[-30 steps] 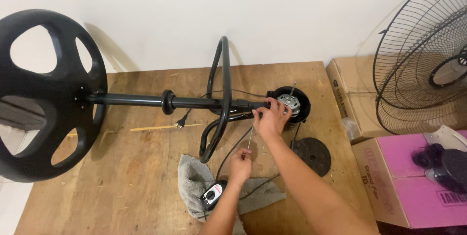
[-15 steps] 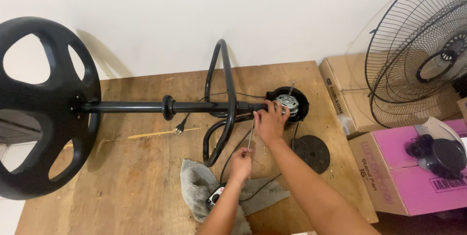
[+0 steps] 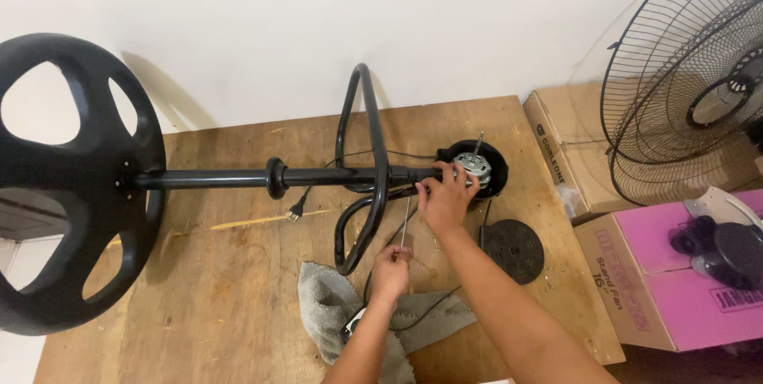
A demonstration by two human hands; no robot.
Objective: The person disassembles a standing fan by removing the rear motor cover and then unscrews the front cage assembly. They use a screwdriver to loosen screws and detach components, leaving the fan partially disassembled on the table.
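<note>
Two boxes [image 3: 588,153] beside hand [image 3: 447,197].

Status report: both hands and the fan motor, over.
Left hand grips thin screwdriver, tip up toward pole. Right hand rests on fan motor. Grey rag and black cord lie under the arms.

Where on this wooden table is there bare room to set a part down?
Bare wood lies at the table front left, between the round fan base and the grey rag, and along the wall behind the pole. It is crowded around the motor, both hands, the black disc and the cord.
</note>
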